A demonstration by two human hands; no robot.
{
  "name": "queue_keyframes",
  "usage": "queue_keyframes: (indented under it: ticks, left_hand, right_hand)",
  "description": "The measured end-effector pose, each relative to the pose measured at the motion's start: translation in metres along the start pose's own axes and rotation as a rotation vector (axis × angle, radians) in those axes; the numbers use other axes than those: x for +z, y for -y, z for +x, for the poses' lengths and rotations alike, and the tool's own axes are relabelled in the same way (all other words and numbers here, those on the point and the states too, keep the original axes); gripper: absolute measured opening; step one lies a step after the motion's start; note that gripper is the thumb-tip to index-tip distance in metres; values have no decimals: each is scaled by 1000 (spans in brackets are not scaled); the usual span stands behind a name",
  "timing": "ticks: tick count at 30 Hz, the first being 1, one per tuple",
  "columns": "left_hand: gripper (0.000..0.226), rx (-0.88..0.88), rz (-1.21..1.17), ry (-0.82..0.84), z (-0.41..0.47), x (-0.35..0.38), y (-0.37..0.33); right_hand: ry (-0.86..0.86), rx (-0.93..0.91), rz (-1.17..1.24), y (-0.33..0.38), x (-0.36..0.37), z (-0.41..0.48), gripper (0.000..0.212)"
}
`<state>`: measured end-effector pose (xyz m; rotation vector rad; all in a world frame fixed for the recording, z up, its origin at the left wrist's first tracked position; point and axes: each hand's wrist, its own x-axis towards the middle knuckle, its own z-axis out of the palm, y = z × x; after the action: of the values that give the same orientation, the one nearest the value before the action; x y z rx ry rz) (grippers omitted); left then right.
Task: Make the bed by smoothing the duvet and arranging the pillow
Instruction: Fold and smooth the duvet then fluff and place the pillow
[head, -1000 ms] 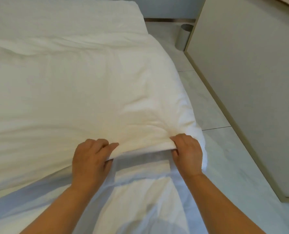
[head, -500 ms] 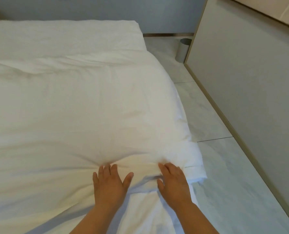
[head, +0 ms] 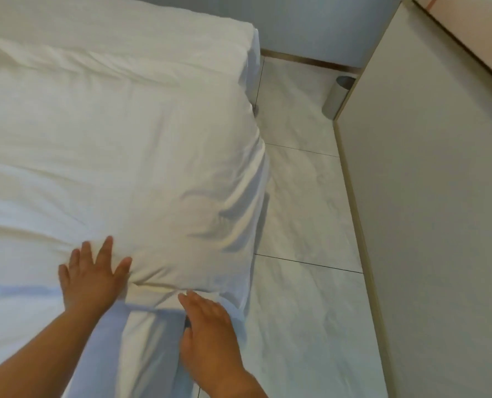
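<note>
A white duvet point(head: 118, 156) covers most of the bed, with creases near its right corner. My left hand point(head: 91, 277) lies flat on the duvet's near edge, fingers spread. My right hand point(head: 207, 331) rests palm down on the folded near corner, beside the bed's right side, fingers together and holding nothing. White sheet point(head: 141, 349) shows between my forearms. No separate pillow can be told apart from the bedding.
Pale marble floor tiles point(head: 302, 282) run along the bed's right side. A tall beige cabinet wall point(head: 428, 225) borders the floor on the right. A small grey cylindrical bin point(head: 336, 96) stands at the far corner by a grey wall point(head: 311, 27).
Both hands have let go of the duvet edge they pinched and now press flat on it. The view has swung right and the duvet corner lies lower.
</note>
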<state>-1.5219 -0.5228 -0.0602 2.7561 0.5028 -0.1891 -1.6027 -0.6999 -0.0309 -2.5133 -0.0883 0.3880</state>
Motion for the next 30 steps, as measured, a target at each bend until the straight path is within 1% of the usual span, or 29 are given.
queue_keyframes:
  ticks: [1,2,5,7,9,11,13,15,19,23,27,30]
  left_hand:
    - [58,-20,22,21,-2,-1,-5]
    - [58,-37,48,48,-3,-1,-9]
    - [58,-81,83,93,-13,-4,-16]
    - [57,-107,87,110,-20,-6,-26]
    - [53,-133,110,91,-21,-10,-38]
    - [45,-147,125,51,-18,-15,-52]
    - [35,-145,133,39,-14,-17,-69]
    - [32,-147,134,44,-8,-14,-85]
    - [30,-244,7,41,15,-13,-102]
    - [30,-384,-126,-28,49,-23,-132]
    - [33,-397,-206,-149,109,-40,-178]
    - [30,-370,-239,-332,160,-44,-213]
  right_hand:
    - [88,-10,44,-13,-14,-3,53]
    - [139,4,93,-23,-33,-6,51]
    - [105,54,107,-51,-71,-2,48]
    - [87,36,104,-61,-93,5,47]
    - [68,23,79,-67,-110,15,45]
    - [58,14,82,-70,-131,30,43]
    - [72,7,73,-73,-153,55,41]
    - [94,3,75,-73,-174,89,40]
    - [146,-11,55,-68,-214,164,38]
    - [173,-21,5,-73,-264,236,38]
    - [157,-77,6,-77,-302,308,36]
    - [188,-126,5,-84,-324,371,36]
